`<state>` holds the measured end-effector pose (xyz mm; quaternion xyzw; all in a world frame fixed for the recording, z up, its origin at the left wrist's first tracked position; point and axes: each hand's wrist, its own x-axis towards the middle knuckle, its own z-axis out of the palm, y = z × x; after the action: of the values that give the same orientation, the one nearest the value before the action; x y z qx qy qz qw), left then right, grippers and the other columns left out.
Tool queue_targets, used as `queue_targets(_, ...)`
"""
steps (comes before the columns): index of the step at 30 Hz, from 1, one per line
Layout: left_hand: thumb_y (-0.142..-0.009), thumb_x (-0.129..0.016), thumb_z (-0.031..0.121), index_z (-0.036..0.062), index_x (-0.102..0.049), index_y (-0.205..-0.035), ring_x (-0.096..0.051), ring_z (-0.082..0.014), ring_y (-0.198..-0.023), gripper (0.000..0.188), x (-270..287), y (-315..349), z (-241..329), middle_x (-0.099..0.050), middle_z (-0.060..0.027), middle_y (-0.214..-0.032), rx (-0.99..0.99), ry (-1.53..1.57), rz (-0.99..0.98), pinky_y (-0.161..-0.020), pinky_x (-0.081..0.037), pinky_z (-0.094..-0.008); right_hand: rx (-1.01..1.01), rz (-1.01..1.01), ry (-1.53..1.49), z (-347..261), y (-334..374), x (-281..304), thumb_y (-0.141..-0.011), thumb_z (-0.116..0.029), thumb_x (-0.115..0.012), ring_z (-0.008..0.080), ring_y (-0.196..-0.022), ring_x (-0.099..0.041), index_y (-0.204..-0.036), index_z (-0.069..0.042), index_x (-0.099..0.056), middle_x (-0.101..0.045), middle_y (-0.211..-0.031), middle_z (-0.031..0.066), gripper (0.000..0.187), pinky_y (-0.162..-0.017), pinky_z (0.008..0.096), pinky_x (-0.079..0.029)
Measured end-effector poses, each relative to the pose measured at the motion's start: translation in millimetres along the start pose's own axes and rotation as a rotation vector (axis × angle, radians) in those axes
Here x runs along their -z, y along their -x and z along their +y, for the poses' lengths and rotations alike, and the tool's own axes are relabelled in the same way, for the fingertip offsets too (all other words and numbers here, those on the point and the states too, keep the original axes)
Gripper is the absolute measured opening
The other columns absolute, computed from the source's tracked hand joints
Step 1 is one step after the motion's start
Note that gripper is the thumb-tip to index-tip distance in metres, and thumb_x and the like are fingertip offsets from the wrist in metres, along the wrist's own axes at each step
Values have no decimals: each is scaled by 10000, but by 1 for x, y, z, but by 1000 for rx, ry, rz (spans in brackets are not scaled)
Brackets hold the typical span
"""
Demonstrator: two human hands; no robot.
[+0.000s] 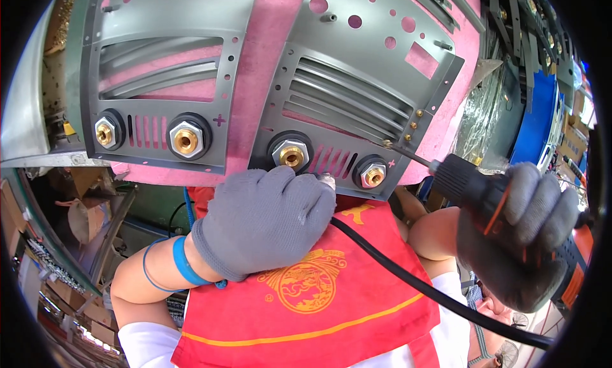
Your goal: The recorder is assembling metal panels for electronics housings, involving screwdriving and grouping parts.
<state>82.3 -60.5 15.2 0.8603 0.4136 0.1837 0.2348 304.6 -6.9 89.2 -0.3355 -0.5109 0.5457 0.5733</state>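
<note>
The pink worktop (260, 68) before me bears two grey metal panels. The left panel (162, 33) lies apart from the right panel (350, 54), with a strip of pink between them. The right panel has louvres, a left fitting (291, 156) and a right fitting (373, 175) along its near edge, and small brass studs (414, 124) by its right side.

To the right stand clear plastic wrap (481, 122), a blue bin (537, 116) and a cluster of grey metal parts. A black cable (440, 295) crosses in front of my red apron (306, 333), from beside my left hand toward the lower right.

My gloved left hand (268, 221) sits back upward at the near edge, below the left fitting and partly hiding that edge. Its fingers are curled together; I cannot tell what, if anything, they pinch. My right hand (523, 240) is raised at the right, fingers wrapped around a driver (468, 182). Its bit (414, 156) points left over the right panel, tip near the studs; contact cannot be confirmed.
</note>
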Motion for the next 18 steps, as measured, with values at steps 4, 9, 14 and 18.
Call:
queue_targets(4, -628, -632, 129, 61, -656, -1013, -468, -148, -542, 392, -3, 1, -1, -402, -1, -622, -24, -15, 27, -424, -348, -282, 19, 66, 26, -12, 0, 9, -763, -254, -589, 108, -679, -377, -785, -122, -434, -414, -712, 8, 204, -617, 242, -324)
queue_targets(9, -624, -630, 130, 56, -656, -1013, -467, -150, -541, 397, -2, 0, -1, -402, -2, -623, -11, 20, 6, -421, -348, -283, -162, 106, 143, -24, 3, 11, -765, -264, -579, 111, -673, -378, -787, -112, -435, -411, -707, 23, 210, -597, 245, -323)
queue_targets(14, -624, -633, 135, 53, -654, -1028, -471, -153, -543, 413, -4, 0, -2, -410, -3, -623, -10, 25, 12, -420, -347, -282, 2, 111, 77, -15, 3, 18, -767, -265, -576, 112, -664, -360, -784, -109, -429, -412, -709, 28, 215, -587, 253, -323)
queue_targets(18, -624, -639, 142, 55, -649, -1035, -482, -155, -552, 420, -3, 0, -2, -441, -3, -640, -15, 16, 35, -422, -352, -287, -44, 88, 96, -12, 5, 16, -776, -260, -577, 111, -650, -350, -781, -102, -426, -410, -702, 24, 219, -599, 251, -322)
